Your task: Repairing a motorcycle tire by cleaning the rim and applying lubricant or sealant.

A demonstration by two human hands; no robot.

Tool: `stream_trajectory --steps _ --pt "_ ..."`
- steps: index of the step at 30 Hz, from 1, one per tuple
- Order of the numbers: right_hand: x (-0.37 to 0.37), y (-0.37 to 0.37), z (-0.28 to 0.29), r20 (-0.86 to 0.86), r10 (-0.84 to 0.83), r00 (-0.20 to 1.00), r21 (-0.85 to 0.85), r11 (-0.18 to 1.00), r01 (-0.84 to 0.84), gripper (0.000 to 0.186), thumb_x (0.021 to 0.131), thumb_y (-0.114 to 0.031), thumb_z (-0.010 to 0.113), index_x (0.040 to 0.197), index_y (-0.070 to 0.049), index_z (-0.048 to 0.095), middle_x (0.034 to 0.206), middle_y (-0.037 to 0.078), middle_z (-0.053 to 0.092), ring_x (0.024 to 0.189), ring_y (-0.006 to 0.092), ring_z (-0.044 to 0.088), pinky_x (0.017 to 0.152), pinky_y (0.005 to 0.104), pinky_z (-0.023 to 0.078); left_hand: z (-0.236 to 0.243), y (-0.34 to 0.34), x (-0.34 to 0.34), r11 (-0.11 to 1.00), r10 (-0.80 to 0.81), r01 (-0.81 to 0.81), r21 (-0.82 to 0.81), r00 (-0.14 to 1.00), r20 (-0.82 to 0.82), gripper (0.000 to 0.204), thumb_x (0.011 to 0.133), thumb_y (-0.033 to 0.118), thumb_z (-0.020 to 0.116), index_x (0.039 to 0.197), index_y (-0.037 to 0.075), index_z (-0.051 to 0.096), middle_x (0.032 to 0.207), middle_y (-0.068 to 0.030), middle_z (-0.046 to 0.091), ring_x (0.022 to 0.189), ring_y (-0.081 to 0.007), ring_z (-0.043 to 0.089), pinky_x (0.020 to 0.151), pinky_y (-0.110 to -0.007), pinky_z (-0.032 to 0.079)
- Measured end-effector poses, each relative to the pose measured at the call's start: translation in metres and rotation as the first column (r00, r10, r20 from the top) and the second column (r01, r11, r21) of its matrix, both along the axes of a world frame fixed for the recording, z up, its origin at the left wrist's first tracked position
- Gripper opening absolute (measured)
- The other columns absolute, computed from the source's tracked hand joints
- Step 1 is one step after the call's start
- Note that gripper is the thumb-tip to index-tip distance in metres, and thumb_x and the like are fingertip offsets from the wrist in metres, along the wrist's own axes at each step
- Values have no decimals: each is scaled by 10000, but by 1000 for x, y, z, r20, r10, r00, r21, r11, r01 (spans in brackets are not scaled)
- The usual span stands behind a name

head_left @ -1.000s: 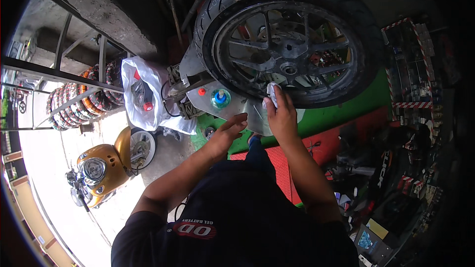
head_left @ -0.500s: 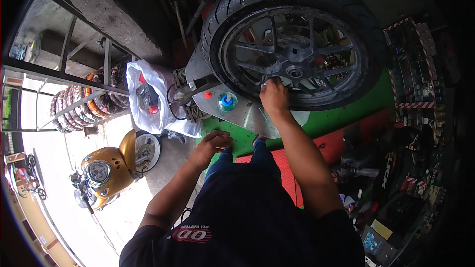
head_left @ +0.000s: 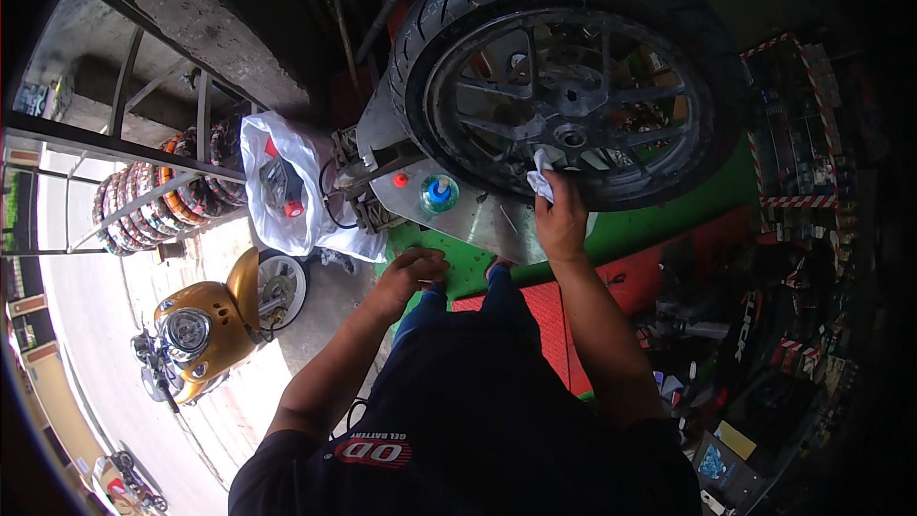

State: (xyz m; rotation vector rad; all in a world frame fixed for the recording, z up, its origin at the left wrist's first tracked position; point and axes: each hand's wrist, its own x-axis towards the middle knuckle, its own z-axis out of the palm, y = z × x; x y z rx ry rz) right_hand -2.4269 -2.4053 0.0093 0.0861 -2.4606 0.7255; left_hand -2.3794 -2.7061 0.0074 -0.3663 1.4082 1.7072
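A motorcycle wheel [head_left: 573,103] with a black tyre [head_left: 449,24] lies tilted on its side on a metal stand ahead of me. My right hand [head_left: 562,218] is at the near rim, its fingers closed on a crumpled white rag [head_left: 542,175]. The rag is raised near the rim; whether it touches the wheel I cannot tell. In front of my body hovers my left hand [head_left: 411,275], loosely bent, thumb apart from the fingers, with nothing visible in it. A clear bottle of green-blue liquid with a blue collar [head_left: 439,194] stands on the metal plate [head_left: 492,229], beside a small red cap [head_left: 399,180].
To the left hangs a white plastic bag [head_left: 306,158] with a grey, red-capped bottle inside. Wrapped tyres [head_left: 158,191] stack behind a metal frame. A golden motorbike [head_left: 205,330] is parked outside. A red ramp [head_left: 535,325] and shelves of boxes [head_left: 793,134] lie to the right.
My right hand has shifted right and nearer to me, and the white rag now shows clearly. The left hand has barely moved. Outside, a vehicle at the far left has changed place.
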Motion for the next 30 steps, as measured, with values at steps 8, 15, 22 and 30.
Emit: stream_trajectory --steps 8,15,22,30 --pt "-33 -24 -9 402 -120 908 117 990 79 309 851 -65 683 1159 -58 670 1136 205 664 973 411 680 831 490 569 1 21 -7 999 -26 25 46 1000 3 454 988 356 592 1322 49 586 1224 -69 681 1115 -183 636 966 -346 442" --pt "20 -8 -2 210 73 975 -10 997 -72 372 788 -32 726 1140 -91 621 1080 145 619 970 372 663 814 467 552 -3 10 -3 987 64 -76 -139 994 -88 536 924 279 691 1352 -11 550 1215 -154 655 1069 -237 641 948 -364 486" --pt "61 -14 -18 485 148 862 180 948 -263 509 765 -100 746 1258 -86 619 1330 140 529 1157 379 535 996 486 465 -3 31 -33 821 -158 -393 -414 541 -826 910 757 186 880 1487 6 367 1410 -196 512 1243 -325 561 1054 -463 453" --pt "33 -47 50 212 277 937 -59 961 -271 490 882 -156 725 1344 -39 609 1300 146 630 1154 368 575 1005 471 462 -6 43 -75 889 -184 -294 -350 471 -863 725 723 269 905 1275 -21 535 1175 -234 645 1097 -399 635 958 -436 499"
